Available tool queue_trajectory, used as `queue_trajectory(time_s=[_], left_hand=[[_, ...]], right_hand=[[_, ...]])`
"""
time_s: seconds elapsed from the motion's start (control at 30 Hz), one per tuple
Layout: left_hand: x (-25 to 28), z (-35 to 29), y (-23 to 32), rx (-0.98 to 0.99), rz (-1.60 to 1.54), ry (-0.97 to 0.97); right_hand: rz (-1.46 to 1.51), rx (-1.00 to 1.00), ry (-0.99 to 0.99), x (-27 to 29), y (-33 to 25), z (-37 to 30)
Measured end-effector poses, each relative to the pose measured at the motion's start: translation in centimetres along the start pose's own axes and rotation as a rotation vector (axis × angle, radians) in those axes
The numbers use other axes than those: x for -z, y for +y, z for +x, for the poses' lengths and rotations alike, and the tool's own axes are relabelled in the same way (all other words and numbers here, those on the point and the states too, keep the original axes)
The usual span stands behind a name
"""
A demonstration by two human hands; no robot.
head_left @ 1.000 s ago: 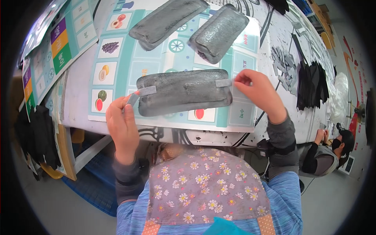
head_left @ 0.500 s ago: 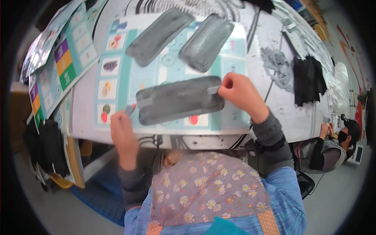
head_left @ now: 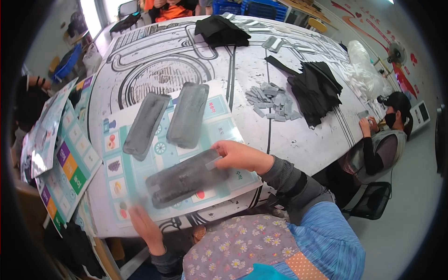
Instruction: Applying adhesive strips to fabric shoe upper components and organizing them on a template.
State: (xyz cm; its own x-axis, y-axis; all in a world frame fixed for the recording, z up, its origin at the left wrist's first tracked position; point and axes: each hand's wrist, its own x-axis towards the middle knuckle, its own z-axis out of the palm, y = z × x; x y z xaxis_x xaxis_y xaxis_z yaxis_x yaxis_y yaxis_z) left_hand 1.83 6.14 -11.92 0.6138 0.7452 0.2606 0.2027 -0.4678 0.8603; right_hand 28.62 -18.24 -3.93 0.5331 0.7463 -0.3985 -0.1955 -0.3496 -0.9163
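A dark grey, oblong pad (head_left: pixel 182 183) with rounded corners lies on a printed teal-and-white board (head_left: pixel 235 135). At its right end, my right hand (head_left: pixel 238 156) pinches a small light grey tab (head_left: pixel 214 163) against the pad. My left hand (head_left: pixel 145 226) is beside the board's near left edge, apart from the pad; its fingertips are smeared by motion, so what they hold, if anything, cannot be made out. Farther up the board lie two similar grey pads, a left one (head_left: pixel 147 125) and a right one (head_left: pixel 187 114).
A loose heap of grey tabs (head_left: pixel 275 101) lies right of the board, beside a black cloth pile (head_left: pixel 317 91). Another black cloth pile (head_left: pixel 221 31) sits far back. Printed boards (head_left: pixel 70 154) lean at left. A masked person (head_left: pixel 380 144) sits at right.
The view has swung to the right and up, showing more of the table. My left hand has moved down and away from the pad's left end. My right hand stays at the tab.
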Motion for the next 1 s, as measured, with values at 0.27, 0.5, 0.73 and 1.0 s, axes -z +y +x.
queue_trajectory(time_s=[0.27, 0.5, 0.73, 1.0], left_hand=[[0.0, -0.1, 1.0, 0.019, -0.066, -0.142], [0.2, -0.1, 0.4, 0.062, -0.148, -0.129], [0.5, 1.2, -1.2, -0.013, 0.008, -0.163], [1.7, 0.5, 0.6, 0.044, 0.092, -0.119]], right_hand=[[0.118, -0.122, -0.009, 3.4, 1.3, -5.1], [0.548, -0.072, 0.213, 7.8, 1.6, -13.1], [0.951, 0.575, 0.708, 14.3, 3.9, -22.9], [1.018, 0.728, 1.537, 26.6, 12.2, -23.5]])
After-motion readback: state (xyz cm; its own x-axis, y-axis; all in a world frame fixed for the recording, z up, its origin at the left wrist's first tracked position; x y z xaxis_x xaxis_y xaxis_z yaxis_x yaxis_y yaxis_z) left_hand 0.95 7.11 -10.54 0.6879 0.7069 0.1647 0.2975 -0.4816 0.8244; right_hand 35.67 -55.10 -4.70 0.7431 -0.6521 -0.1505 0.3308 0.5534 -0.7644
